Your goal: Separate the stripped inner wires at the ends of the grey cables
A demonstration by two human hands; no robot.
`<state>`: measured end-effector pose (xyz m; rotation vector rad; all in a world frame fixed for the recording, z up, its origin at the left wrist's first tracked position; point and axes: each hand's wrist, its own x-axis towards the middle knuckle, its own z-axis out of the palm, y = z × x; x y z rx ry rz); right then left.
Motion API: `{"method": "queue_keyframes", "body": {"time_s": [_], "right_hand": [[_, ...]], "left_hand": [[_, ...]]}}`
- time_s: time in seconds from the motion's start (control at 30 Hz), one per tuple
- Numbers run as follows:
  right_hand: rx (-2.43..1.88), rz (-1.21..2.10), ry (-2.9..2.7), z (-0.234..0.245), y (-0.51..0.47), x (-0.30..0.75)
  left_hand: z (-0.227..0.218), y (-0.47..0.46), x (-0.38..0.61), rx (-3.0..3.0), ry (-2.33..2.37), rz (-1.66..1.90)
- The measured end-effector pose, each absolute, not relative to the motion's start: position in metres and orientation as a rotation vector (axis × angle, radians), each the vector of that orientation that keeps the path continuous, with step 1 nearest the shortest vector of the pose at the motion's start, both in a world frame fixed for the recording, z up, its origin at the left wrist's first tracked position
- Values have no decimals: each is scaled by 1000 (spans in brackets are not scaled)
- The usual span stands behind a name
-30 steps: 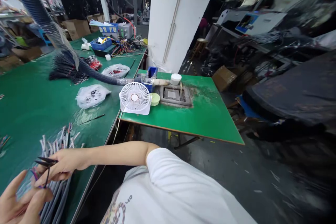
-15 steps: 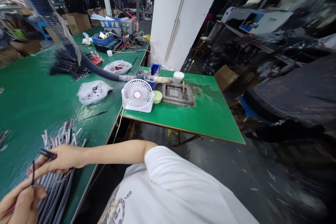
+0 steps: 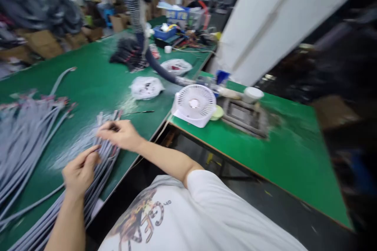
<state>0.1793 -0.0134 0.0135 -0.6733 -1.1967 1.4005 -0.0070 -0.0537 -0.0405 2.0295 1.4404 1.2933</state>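
Note:
My left hand [image 3: 81, 170] is closed, with thumb and fingertips pinched together. A single grey cable [image 3: 44, 202] runs from the left into this hand; its tip is blurred at the fingers. Just beyond it, my right hand [image 3: 120, 134] is closed too, with small black tube pieces [image 3: 114, 127] between its fingers. Both hands are over a bundle of grey cables [image 3: 101, 178] lying along the table's near edge, its stripped ends pointing away from me. Another wide spread of grey cables [image 3: 26, 141] lies to the left.
A white fan [image 3: 194, 104] stands where the green table [image 3: 88, 86] meets a lower green bench [image 3: 282, 157]. Beyond my hands are a plastic bag of small dark parts [image 3: 146, 87], a second bag [image 3: 176, 66], a thin dark tool [image 3: 144, 111] and a ribbed hose [image 3: 159, 68].
The view has swung left, bringing the second cable spread into sight. My hands now show further right in the picture, the left one lifted clear of the lower left corner.

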Motion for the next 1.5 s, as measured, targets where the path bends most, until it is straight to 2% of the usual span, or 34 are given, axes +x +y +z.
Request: {"method": "queue_keyframes", "body": {"time_s": [0.17, 0.4, 0.63, 1.5], "right_hand": [[-695, 1428, -1030, 15, 2, 194], [-828, 1451, -1412, 3, -18, 182], [-841, 1116, -1846, -6, -23, 186], [-754, 1105, -1794, -15, -37, 179]], "left_hand": [[-23, -54, 3, 1788, 1339, 1331], [-25, -57, 1, 1648, 1217, 1373], [-26, -56, 1, 1544, 1214, 1359], [-20, -57, 1, 1395, 1112, 1337]]}}
